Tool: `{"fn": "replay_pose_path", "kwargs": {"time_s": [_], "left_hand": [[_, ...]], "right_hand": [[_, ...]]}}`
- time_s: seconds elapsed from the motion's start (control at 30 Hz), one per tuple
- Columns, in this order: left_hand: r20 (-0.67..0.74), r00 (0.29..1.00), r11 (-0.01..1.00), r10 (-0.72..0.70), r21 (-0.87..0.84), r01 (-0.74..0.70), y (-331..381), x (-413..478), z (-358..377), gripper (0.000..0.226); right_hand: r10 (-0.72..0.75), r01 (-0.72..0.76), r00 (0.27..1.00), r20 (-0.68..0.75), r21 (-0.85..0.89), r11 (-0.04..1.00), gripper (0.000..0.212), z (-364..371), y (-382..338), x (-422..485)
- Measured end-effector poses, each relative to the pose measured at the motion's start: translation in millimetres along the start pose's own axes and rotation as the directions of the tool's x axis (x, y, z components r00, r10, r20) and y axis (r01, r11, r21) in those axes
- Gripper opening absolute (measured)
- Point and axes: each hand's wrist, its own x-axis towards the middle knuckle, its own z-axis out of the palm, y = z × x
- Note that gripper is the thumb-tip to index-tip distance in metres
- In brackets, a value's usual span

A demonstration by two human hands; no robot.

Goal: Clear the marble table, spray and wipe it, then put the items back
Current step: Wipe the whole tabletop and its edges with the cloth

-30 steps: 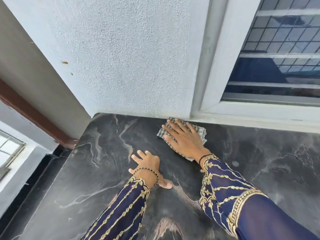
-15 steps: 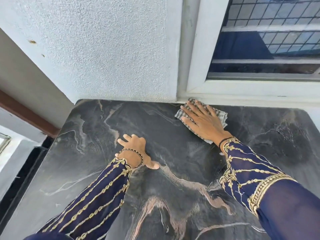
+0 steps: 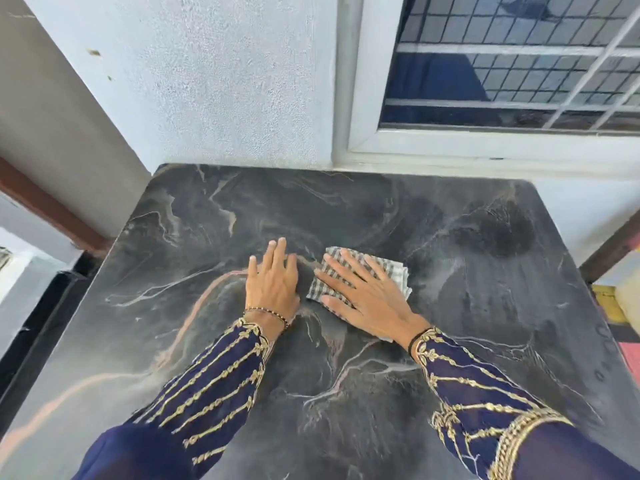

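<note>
Wiping with right hand (image 3: 367, 296) flat on checked cloth (image 3: 394, 271), left hand (image 3: 272, 285) open on marble desk (image 3: 485, 306). Press evenly, overlap strokes.

1 marble table (image 3: 450, 271) carries 1 checked cloth (image 3: 394, 271) and 2 hands: 1 left hand (image 3: 272, 289) and 1 right hand (image 3: 367, 299). There are 2 embroidered sleeves, the left sleeve (image 3: 214, 382) and the right sleeve (image 3: 478, 393), and 2 wristbands, 1 beaded bracelet (image 3: 270, 315) and 1 dark band (image 3: 417, 339). 1 barred window (image 3: 502, 81) stands behind. The cloth's folded layers, perhaps 3, are too blurred to count.
</note>
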Motion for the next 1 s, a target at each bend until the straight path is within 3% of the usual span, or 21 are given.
{"fn": "replay_pose_path", "kwargs": {"time_s": [0.1, 0.4, 0.63, 0.83, 1.0], "left_hand": [[-0.018, 1.0, 0.989, -0.019, -0.146, 0.016, 13.4, -67.6, 5.9, 0.044], [-0.003, 1.0, 0.982, 0.025, -0.189, -0.025, 15.8, -172.1, -2.0, 0.05], [0.012, 0.996, 0.978, 0.089, -0.19, -0.085, 27.1, -178.9, 6.1, 0.044], [0.096, 0.986, 0.964, 0.136, -0.241, -0.109, 52.1, -166.6, 19.5, 0.03], [0.083, 0.995, 0.898, 0.06, -0.439, -0.018, 74.5, -146.9, 21.7, 0.024]], "right_hand": [[-0.033, 0.032, 0.999, 0.025, 0.022, 0.999, 0.058, 4.3, -39.8, -50.2], [-0.201, 0.199, 0.979, 0.041, 0.042, 0.979, 0.055, 12.3, -125.2, -166.6], [-0.209, 0.205, 0.973, 0.098, 0.046, 0.978, 0.055, 7.9, -103.0, -228.0], [-0.2, 0.196, 0.97, 0.138, 0.048, 0.98, 0.054, 1.2, -69.9, -221.9], [-0.21, 0.207, 0.971, 0.118, 0.041, 0.978, 0.053, 3.7, -43.6, -201.4]]}}
